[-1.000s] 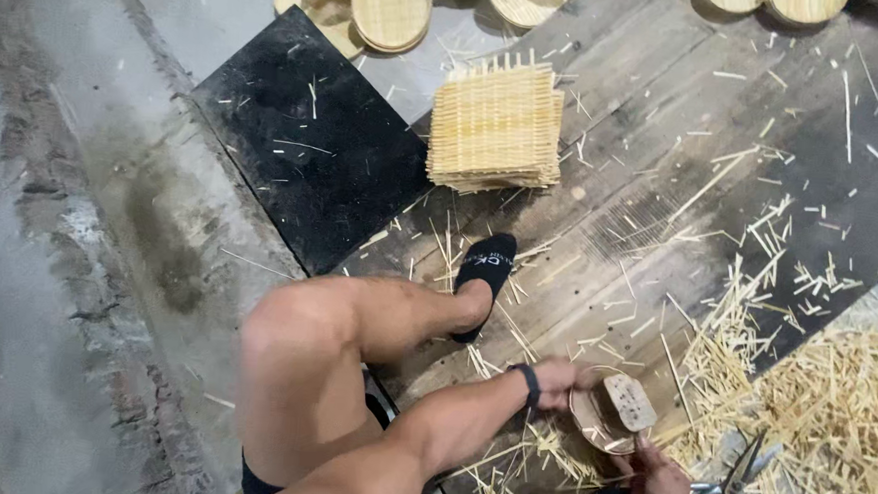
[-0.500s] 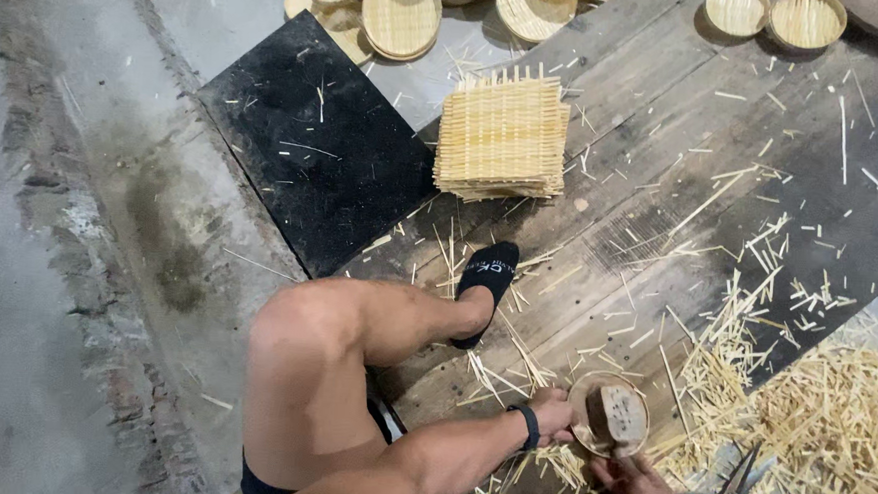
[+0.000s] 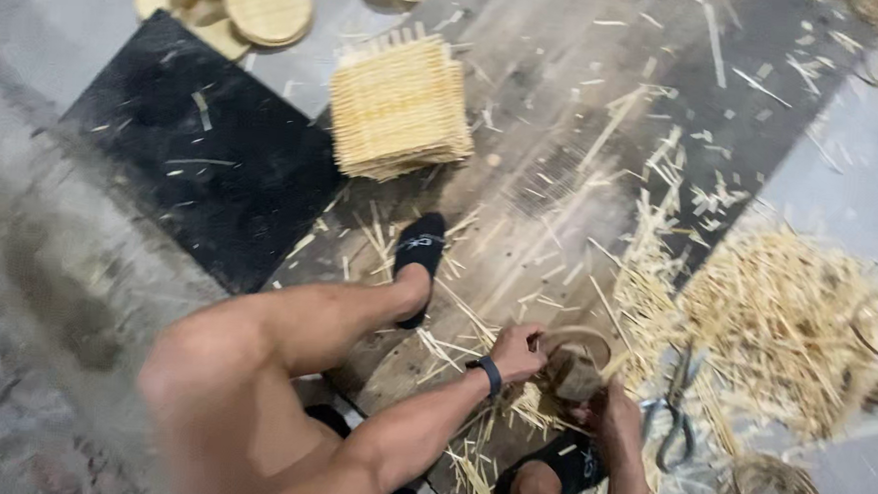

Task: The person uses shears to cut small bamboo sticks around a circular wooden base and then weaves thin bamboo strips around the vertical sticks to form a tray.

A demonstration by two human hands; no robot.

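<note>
Between both hands [image 3: 519,351], hoop [image 3: 575,356] lower now.

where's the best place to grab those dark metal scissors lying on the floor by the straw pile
By the looped handles of the dark metal scissors, probably coming from above: the loops lie nearest the person's right hand, while the blades point away toward the pale straw pile.
</note>
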